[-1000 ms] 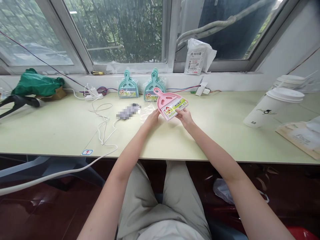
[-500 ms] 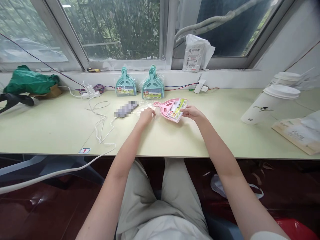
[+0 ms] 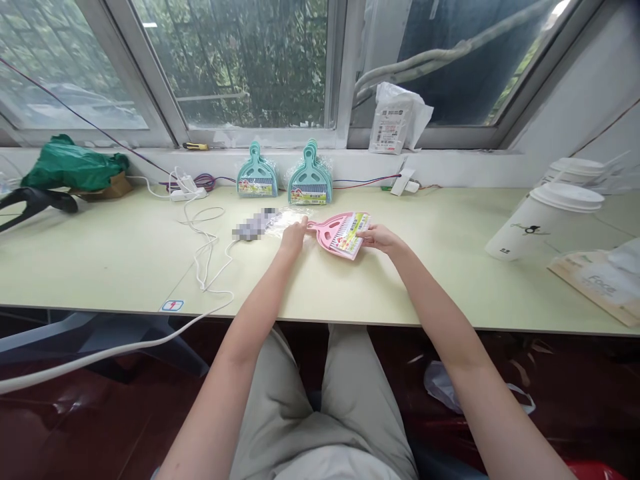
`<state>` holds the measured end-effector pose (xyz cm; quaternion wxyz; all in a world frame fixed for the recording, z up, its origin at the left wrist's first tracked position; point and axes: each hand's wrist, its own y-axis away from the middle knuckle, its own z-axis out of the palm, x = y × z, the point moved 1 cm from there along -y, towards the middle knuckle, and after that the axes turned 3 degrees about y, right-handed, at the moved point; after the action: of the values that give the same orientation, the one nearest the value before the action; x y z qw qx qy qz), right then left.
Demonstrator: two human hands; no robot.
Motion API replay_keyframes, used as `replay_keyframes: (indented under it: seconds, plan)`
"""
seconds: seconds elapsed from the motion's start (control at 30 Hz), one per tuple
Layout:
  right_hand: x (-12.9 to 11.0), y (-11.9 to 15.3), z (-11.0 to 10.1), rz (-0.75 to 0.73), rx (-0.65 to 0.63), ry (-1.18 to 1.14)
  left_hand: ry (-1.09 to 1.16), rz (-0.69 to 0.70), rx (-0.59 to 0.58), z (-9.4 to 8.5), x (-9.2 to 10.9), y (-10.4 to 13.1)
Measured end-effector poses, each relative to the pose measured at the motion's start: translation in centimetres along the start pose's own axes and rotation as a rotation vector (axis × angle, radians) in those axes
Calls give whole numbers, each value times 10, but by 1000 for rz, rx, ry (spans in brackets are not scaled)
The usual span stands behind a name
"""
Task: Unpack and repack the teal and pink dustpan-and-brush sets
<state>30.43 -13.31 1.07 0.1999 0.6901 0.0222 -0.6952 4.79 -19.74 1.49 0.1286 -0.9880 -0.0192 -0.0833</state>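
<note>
A pink dustpan (image 3: 331, 235) with a small brush and a printed label card hovers tilted just over the table, its handle pointing left. My right hand (image 3: 380, 238) pinches its wide edge at the label side. At the handle's end, my left hand (image 3: 296, 232) has its fingers closed on the handle tip. Crumpled clear plastic wrap (image 3: 285, 220) lies just behind my left hand, beside a blurred-out object (image 3: 254, 225) with a white cable.
Wrapped teal dustpan sets (image 3: 257, 177) and a thicker teal stack (image 3: 310, 179) lean against the back wall. White cables (image 3: 203, 257) trail at left. White cups (image 3: 545, 217) and a tissue pack (image 3: 597, 277) stand right. A green bag (image 3: 73, 165) sits far left.
My left hand has closed on the handle's end, where it was a little apart before. The dustpan has turned slightly, and the camera view has shifted a little.
</note>
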Motion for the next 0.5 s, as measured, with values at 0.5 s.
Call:
replay_keyframes:
  seconds: [0.5]
  plan:
    - [14, 5, 44, -211, 98, -290, 426, 289, 284, -20, 19, 11]
